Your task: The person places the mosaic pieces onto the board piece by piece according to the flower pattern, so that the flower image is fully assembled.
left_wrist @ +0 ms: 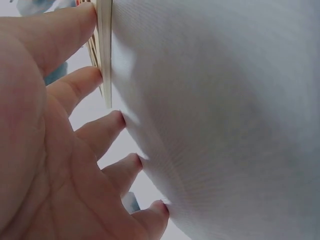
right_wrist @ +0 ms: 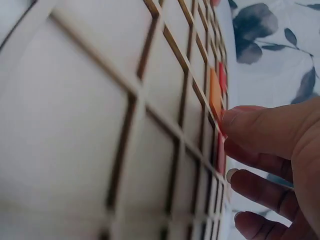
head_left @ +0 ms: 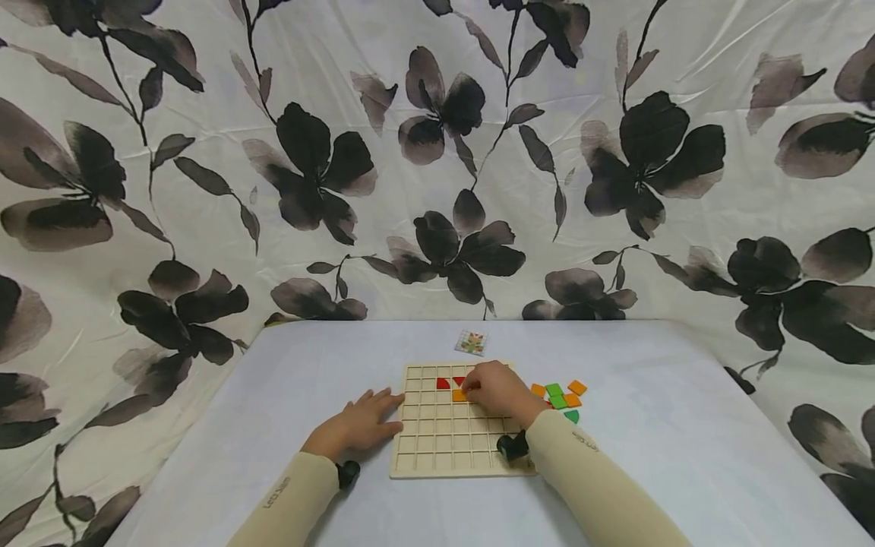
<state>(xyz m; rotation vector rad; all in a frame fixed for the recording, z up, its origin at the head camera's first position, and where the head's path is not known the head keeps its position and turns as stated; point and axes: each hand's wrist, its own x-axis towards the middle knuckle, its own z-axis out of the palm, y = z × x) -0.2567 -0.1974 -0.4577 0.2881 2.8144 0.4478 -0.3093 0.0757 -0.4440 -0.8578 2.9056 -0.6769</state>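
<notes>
A pale wooden grid board (head_left: pixel 437 448) lies flat on the table. Near its far edge, cells hold a red rounded tile (head_left: pixel 443 384), another red tile (head_left: pixel 458 380) and an orange tile (head_left: pixel 459 396). My right hand (head_left: pixel 499 389) is over that row; its thumb and finger pinch a small red tile (right_wrist: pixel 223 116), mostly hidden by the fingertips, right at the grid beside the orange tile. My left hand (head_left: pixel 362 423) lies with fingers spread at the board's left side. In the left wrist view its thumb and index fingertip touch the board edge (left_wrist: pixel 105 50).
Right of the board, partly behind the right forearm, lie several loose tiles, including an orange one (head_left: pixel 577 387), a green one (head_left: pixel 557 402) and a rounded green one (head_left: pixel 572 416). A small patterned card (head_left: pixel 472 343) sits beyond the board. A floral cloth (head_left: pixel 444 190) hangs behind the white table (head_left: pixel 307 365).
</notes>
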